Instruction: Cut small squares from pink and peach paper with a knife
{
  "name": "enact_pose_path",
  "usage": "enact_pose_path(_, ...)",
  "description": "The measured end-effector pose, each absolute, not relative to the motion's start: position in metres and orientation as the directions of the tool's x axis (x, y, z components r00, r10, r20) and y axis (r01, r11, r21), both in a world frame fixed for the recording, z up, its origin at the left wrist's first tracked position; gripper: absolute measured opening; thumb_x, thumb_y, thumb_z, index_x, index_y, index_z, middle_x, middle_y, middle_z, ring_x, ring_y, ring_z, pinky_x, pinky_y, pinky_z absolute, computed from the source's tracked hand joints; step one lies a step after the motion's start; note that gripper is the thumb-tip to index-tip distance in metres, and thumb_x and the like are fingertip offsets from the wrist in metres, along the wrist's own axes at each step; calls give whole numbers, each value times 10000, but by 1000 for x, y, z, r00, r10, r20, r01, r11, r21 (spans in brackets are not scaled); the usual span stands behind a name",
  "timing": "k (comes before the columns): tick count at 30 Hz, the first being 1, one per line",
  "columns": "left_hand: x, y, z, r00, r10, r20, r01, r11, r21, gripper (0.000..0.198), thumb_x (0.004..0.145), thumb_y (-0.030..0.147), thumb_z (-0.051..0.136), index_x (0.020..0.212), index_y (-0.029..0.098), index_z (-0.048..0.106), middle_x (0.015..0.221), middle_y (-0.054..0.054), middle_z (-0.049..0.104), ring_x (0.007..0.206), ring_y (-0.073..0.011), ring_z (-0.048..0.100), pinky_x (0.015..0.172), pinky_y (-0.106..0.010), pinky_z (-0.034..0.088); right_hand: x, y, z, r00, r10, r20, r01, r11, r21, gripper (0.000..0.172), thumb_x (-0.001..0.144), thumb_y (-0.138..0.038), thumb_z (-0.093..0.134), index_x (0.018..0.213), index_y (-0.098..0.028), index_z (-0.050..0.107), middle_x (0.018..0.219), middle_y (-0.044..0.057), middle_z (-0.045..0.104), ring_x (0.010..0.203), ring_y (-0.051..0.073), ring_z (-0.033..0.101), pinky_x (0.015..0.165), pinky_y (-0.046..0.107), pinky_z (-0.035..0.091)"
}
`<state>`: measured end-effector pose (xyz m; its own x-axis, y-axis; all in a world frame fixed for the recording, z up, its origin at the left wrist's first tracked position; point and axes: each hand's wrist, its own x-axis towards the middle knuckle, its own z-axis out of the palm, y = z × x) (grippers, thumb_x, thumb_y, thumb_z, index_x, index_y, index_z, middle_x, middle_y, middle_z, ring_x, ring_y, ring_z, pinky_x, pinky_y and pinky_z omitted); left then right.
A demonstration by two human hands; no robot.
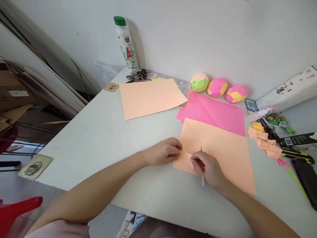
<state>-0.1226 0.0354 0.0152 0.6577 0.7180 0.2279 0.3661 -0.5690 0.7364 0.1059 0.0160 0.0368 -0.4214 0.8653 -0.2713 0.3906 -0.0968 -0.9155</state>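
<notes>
A large peach sheet of paper [223,148] lies flat on the table, with a smaller peach paper piece [184,162] over its lower left corner. My left hand [164,152] is closed, its curled fingers at the left edge of the small piece. My right hand [209,167] has a slim pen [202,167] with a red part and a clear end held between its fingers. The pen's dark tip points away from me. Thumb and forefinger of that hand pinch together at the right side of the small piece; whether they grip its edge is hidden.
Pink sheets [215,110] lie behind the peach one; another peach sheet [151,99] is farther left. Several paper balls [217,87], keys [138,76] and a white bottle [127,46] line the wall. Folded paper pieces [266,142] and a yellow-black cutter [298,155] lie right.
</notes>
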Motion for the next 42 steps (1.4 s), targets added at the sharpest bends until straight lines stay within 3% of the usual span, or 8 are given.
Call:
enact_pose_path(4,-125,36,16,662,721,205,367,-551,749,186,870,111,515,750,162,648,1049,-87,561,1001,-187,534,843,-298,487,101,20,35,-469,815,-341,359,-177,-916,381,911,-232,357,531,-218,335,457,-35,317,477,112,305,441,240,375)
enact_pose_path(8,-129,37,18,675,713,191,356,-541,762,181,867,116,514,752,159,646,1080,-101,540,1047,-206,517,861,-317,484,105,21,25,-465,874,-143,427,79,-901,243,904,-275,451,679,-234,534,524,-29,429,508,122,399,483,258,440)
enact_pose_path(12,-132,38,19,684,707,180,344,-530,775,155,850,101,528,764,156,646,1098,-103,528,1058,-210,512,860,-321,487,108,23,22,-488,872,-45,495,234,-837,142,895,-304,504,803,-245,594,601,-21,507,526,122,428,509,276,458)
enact_pose_path(23,-132,38,15,688,701,189,368,-562,741,68,828,102,570,799,132,624,1256,-154,468,1179,-281,472,910,-371,493,108,27,23,-485,862,-147,487,127,-864,193,906,-349,502,796,-263,635,521,-20,479,505,141,436,499,296,459)
enact_pose_path(32,-134,37,18,692,714,109,428,-527,734,35,838,146,602,823,118,617,1418,-177,352,1224,-286,470,932,-383,496,104,27,27,-471,830,-298,502,-25,-864,427,948,-366,416,548,-230,484,484,-27,412,486,124,449,511,271,473)
enact_pose_path(34,-134,37,18,688,717,114,429,-529,732,36,839,150,603,857,123,618,1428,-174,341,1226,-291,470,925,-390,504,104,27,28,-514,820,-254,540,79,-838,398,952,-337,396,591,-232,525,483,-30,410,484,125,444,527,277,471)
enact_pose_path(37,-134,37,17,681,718,143,430,-550,716,71,826,149,622,891,121,621,1415,-184,351,1245,-311,439,932,-414,500,106,28,26,-618,779,-106,561,342,-753,204,898,-236,451,842,-241,648,520,-32,445,521,137,429,555,289,444)
enact_pose_path(42,-134,39,14,686,711,157,420,-562,713,51,815,156,645,844,118,625,1375,-185,392,1248,-317,424,950,-422,487,108,28,22,-721,691,59,567,637,-522,348,837,-90,411,1063,-225,638,566,-30,459,522,123,407,478,248,345)
